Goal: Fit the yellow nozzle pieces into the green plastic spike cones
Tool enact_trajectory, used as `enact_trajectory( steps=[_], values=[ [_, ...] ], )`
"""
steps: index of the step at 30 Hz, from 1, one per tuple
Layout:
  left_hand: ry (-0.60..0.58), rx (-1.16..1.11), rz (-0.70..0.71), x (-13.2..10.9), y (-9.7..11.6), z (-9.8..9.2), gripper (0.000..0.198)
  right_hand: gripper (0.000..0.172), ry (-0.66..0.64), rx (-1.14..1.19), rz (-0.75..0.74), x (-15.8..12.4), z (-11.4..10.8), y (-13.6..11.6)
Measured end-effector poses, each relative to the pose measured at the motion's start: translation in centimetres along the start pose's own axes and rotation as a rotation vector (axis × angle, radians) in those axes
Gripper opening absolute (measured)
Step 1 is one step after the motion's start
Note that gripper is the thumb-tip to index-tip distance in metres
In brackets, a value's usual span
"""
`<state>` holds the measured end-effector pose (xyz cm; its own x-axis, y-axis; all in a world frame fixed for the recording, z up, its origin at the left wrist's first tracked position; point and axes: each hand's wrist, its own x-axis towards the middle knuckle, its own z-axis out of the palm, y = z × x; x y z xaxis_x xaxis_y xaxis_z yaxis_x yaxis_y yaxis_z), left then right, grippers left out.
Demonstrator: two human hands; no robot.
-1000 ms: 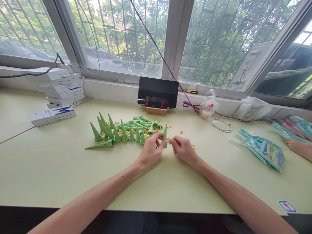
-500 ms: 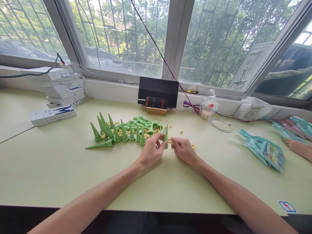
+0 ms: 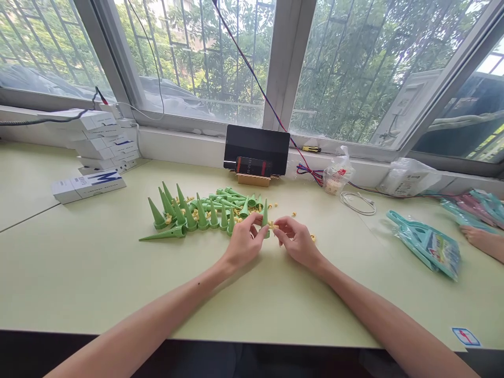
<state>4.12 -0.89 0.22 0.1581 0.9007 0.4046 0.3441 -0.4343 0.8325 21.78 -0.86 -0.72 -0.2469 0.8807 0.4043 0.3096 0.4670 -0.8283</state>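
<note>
My left hand (image 3: pixel 244 242) grips a green plastic plant watering spike (image 3: pixel 265 214) between thumb and fingers, its tip pointing up. A small yellow valve (image 3: pixel 271 225) sticks out from the right side of that spike. On its outer end, the fingertips of my right hand (image 3: pixel 296 241) are closed in a pinch. To the left of my hands, several green spikes (image 3: pixel 201 214) stand upright in a row, and one spike (image 3: pixel 163 233) lies on its side in front. Behind the row is a pile of lying spikes (image 3: pixel 226 198) with yellow valves among them.
A few loose yellow pieces (image 3: pixel 294 214) lie right of the pile. A phone (image 3: pixel 252 166) leans before a dark tablet (image 3: pixel 256 142). White boxes (image 3: pixel 88 186) are stacked at left. At right lie a bagged turquoise dustpan (image 3: pixel 429 241) and another person's hand (image 3: pixel 482 241).
My right hand's fingers have loosened and spread a little at the yellow valve, showing more of it. The left hand keeps holding the spike, almost in place.
</note>
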Motion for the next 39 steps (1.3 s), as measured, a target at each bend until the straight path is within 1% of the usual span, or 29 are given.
enact_trajectory(
  steps=[4, 12, 17, 22, 31, 39],
  values=[
    [0.0, -0.028, -0.016, 0.1, -0.03, -0.07, 0.018, 0.027, 0.008, 0.021, -0.012, 0.04, 0.01, 0.17],
    [-0.017, -0.071, -0.024, 0.11, -0.35, -0.09, 0.02, 0.029, 0.009, 0.017, 0.004, 0.1, 0.02, 0.24],
    [-0.027, -0.049, -0.006, -0.12, -0.08, -0.24, 0.018, 0.028, -0.002, -0.018, 0.015, 0.07, -0.11, 0.02],
    [-0.041, -0.034, 0.008, -0.2, 0.18, -0.32, 0.019, 0.029, -0.021, -0.053, 0.022, 0.03, -0.22, 0.24],
    [-0.037, -0.038, 0.009, -0.22, -0.06, -0.19, 0.019, 0.033, -0.04, -0.082, 0.028, -0.03, -0.34, 0.31],
    [-0.053, -0.054, 0.011, -0.23, 0.13, -0.22, 0.019, 0.037, -0.035, -0.134, 0.022, 0.06, -0.3, 0.53]
  ],
)
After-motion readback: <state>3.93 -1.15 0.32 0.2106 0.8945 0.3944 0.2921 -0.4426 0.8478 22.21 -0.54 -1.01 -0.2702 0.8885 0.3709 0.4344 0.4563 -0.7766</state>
